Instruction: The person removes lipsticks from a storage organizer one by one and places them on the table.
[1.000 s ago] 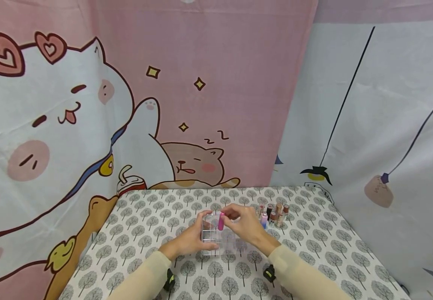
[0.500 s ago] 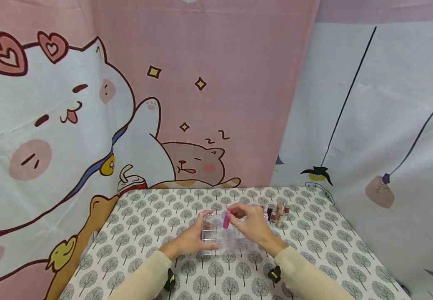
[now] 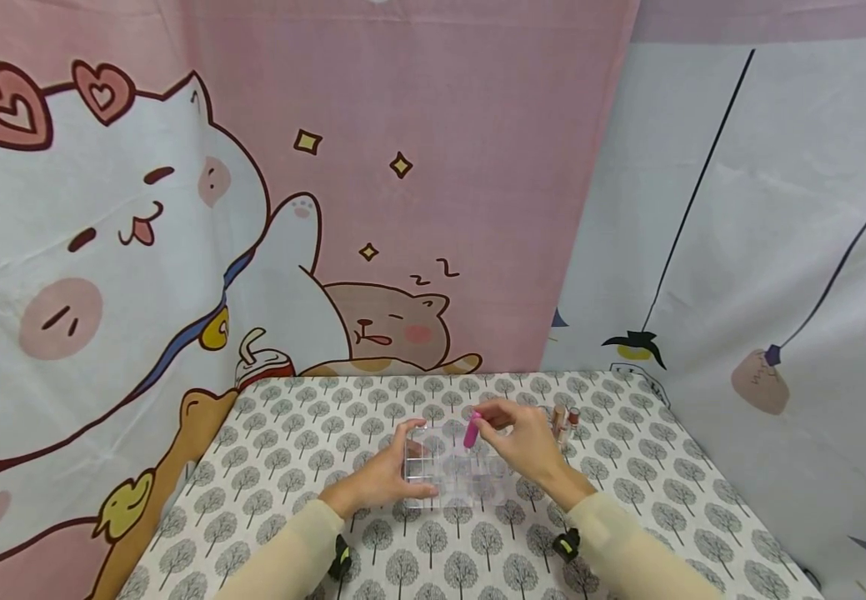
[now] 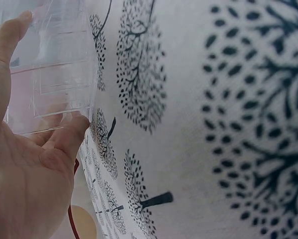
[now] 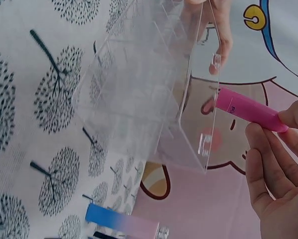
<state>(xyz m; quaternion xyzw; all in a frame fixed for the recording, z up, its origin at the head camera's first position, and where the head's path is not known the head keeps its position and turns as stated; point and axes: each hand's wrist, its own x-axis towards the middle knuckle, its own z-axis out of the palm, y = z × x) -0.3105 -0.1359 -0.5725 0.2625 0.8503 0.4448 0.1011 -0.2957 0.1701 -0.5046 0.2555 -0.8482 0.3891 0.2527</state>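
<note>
A clear plastic organizer with divided compartments (image 3: 457, 487) stands on the table, its see-through walls showing the tree print behind. My left hand (image 3: 383, 477) grips its left end, thumb near the front corner and fingers at the back; the left wrist view shows the palm beside the end wall. Between thumb and fingertips of my right hand (image 3: 520, 440) is a bright pink lipstick tube (image 3: 471, 430), pinched at its upper end and leaning. The right wrist view has the tube (image 5: 251, 110) just off the organizer's open side (image 5: 131, 94), its free end close to the edge.
Several lipsticks (image 3: 572, 423) stand at the right behind my right hand, which partly hides them. One with a blue-to-pink body (image 5: 121, 220) shows in the right wrist view. A tree-print cloth (image 3: 293, 454) covers the table, with a cartoon curtain (image 3: 478, 208) behind.
My right hand has moved right with the pink lipstick, which went from nearly upright to leaning. It now covers more of the standing lipsticks. My left hand and the organizer stay put.
</note>
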